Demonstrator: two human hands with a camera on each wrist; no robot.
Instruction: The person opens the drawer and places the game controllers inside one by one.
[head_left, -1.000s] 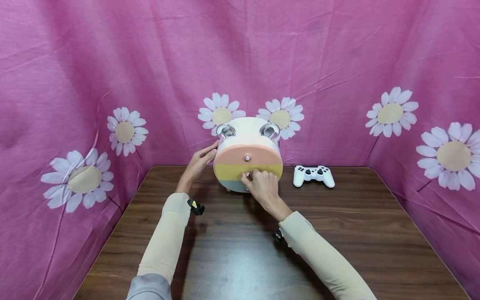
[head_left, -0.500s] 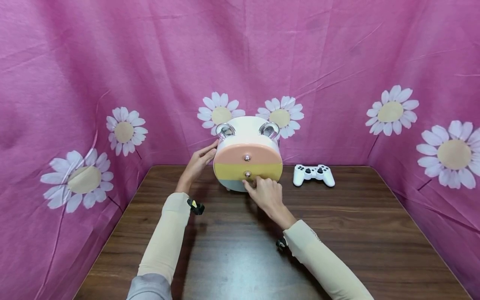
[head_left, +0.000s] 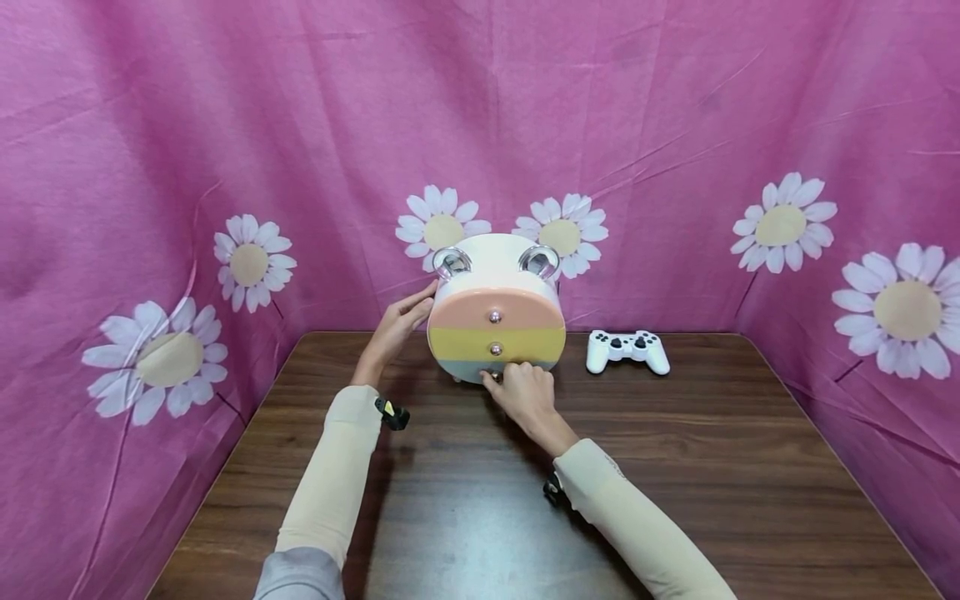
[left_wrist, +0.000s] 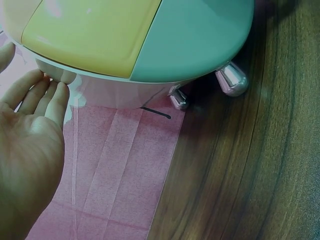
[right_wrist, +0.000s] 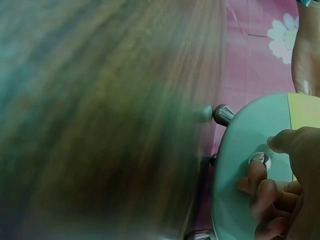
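Observation:
A rounded white box with three drawer fronts (head_left: 497, 250) stands at the back of the table. The fronts are peach (head_left: 461, 308), yellow (head_left: 457, 342) and pale green (head_left: 461, 368), and all look closed. My left hand (left_wrist: 35, 145) rests its fairly straight fingers against the box's left side. At the green front is my right hand (head_left: 527, 395), its thumb and bent fingers on either side of the lowest silver knob (right_wrist: 260, 160). In the right wrist view a fingertip meets that knob's edge, while the thumb appears apart from it.
A white game controller (head_left: 627, 352) lies on the brown wooden table (head_left: 465, 517), right of the box. Two silver rings (head_left: 453, 263) top the box, and silver feet (left_wrist: 232, 80) hold it up. Pink cloth (head_left: 637, 150) with daisies hangs behind and at both sides.
My right hand has left the yellow front's knob and moved down to the knob on the green front. The left hand has stayed at the box's side.

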